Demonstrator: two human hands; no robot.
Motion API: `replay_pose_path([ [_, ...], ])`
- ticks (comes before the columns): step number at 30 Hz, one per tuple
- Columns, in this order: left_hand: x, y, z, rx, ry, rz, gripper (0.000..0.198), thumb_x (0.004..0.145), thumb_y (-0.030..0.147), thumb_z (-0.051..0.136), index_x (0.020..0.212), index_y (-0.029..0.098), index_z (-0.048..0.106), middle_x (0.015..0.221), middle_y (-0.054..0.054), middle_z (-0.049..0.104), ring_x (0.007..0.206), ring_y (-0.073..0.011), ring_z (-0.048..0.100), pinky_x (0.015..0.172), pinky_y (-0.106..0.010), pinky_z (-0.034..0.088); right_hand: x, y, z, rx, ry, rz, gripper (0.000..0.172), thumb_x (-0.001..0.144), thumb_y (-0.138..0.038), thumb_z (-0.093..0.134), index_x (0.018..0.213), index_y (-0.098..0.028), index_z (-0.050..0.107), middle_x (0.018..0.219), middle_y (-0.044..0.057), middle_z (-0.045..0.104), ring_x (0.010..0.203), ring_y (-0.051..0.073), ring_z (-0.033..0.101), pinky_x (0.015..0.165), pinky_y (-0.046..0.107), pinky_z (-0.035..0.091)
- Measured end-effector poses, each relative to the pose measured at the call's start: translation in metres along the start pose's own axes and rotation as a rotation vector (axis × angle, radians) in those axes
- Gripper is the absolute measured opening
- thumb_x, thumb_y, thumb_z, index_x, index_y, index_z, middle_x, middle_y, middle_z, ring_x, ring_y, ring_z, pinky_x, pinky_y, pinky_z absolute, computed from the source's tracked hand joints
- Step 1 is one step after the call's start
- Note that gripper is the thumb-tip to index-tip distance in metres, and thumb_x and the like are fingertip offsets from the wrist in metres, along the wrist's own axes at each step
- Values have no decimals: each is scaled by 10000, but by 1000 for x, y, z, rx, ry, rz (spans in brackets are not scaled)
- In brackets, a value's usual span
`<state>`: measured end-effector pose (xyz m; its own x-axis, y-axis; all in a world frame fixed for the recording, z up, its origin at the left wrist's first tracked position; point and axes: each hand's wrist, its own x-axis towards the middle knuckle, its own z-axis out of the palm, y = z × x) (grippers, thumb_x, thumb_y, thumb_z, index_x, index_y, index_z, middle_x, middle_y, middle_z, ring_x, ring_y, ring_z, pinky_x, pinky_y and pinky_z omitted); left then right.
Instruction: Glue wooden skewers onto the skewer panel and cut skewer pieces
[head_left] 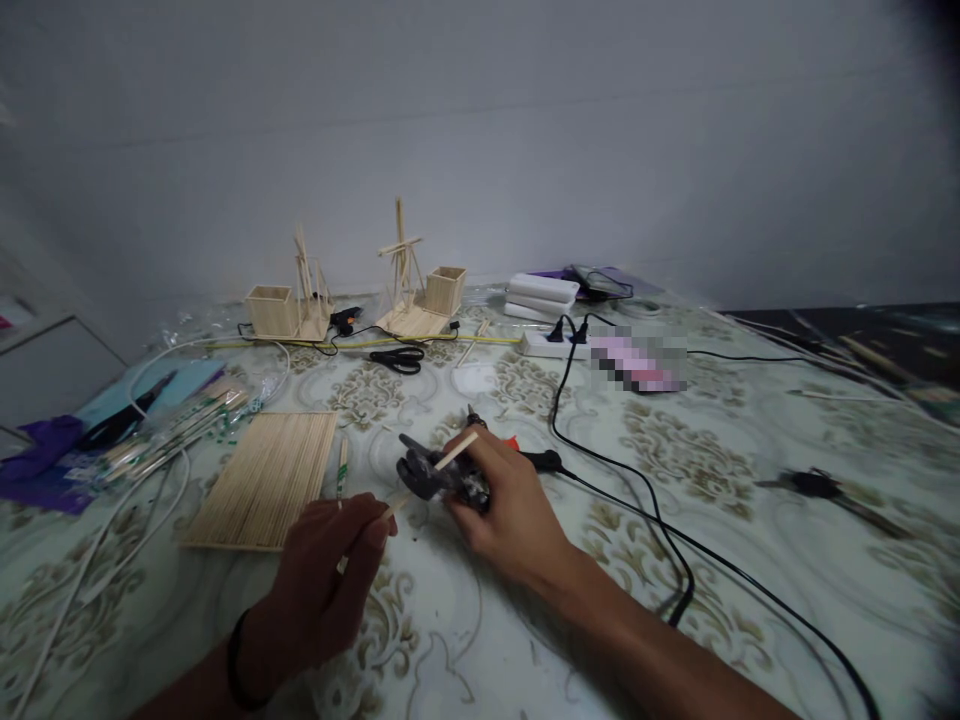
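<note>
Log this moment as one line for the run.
left hand: pinches thin wooden stick | right hand: holds black tool against the stick | nearby: mat of sticks, black cord

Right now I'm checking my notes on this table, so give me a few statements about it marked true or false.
1. The left hand holds a thin stick. True.
2. The right hand is empty. False: it grips a black tool.
3. The scissors lie against the left hand. False: they lie far back, near the models.
4. A stick mat lies left of both hands. True.
5. A black cable runs to the power strip. True.
</note>
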<state>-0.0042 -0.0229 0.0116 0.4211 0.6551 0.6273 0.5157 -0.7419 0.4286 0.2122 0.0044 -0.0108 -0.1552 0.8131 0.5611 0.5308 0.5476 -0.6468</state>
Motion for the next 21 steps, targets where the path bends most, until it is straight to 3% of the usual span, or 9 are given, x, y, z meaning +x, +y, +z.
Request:
replay_pose_path([
  [5,-2,0,-2,-37,-39,-31,263,1005,93,470,791,226,545,597,64,539,500,-107,512,557,-264,377,-1,-3,-1,50,-96,79,177,743,-199,604,800,-247,444,769,7,589,681,189,518,638,300,370],
  [8,-3,-5,0,-164,-65,-128,228,1026,210,539,801,217,580,646,39,543,567,-125,531,589,-272,411,0,-7,-2,78,-156,141,207,757,-206,600,760,-253,398,714,-19,543,644,169,479,610,290,325],
  [10,-2,-11,3,-385,-18,-243,185,1015,376,631,925,215,640,764,6,578,644,-145,565,607,-274,464,0,-10,-2,100,-200,183,201,773,-205,594,734,-250,403,691,-26,528,634,162,478,606,288,317],
  [13,3,-18,7,-830,53,-386,506,901,585,769,1289,285,645,1110,-57,634,746,-161,638,552,-244,526,1,-14,-4,131,-272,236,187,802,-203,596,712,-240,436,662,-35,518,619,151,481,604,286,318],
  [17,7,-19,5,-1204,-153,-490,830,783,632,873,1521,441,544,1602,-97,466,782,-135,695,503,-204,573,2,-19,-5,191,-404,281,153,870,-231,581,727,-217,526,641,-38,520,598,141,466,594,286,324],
  [19,6,-19,2,-1315,-252,-490,880,769,556,919,1547,463,519,1658,-108,449,765,-130,733,517,-191,595,1,-21,-5,235,-470,290,149,901,-247,570,759,-204,569,652,-37,528,599,137,461,596,283,340],
  [21,5,-19,0,-1388,-291,-486,903,768,464,949,1559,448,514,1596,-119,550,716,-123,758,529,-177,606,0,-23,-4,260,-505,299,139,910,-250,576,782,-198,589,660,-41,527,598,131,456,595,277,350],
])
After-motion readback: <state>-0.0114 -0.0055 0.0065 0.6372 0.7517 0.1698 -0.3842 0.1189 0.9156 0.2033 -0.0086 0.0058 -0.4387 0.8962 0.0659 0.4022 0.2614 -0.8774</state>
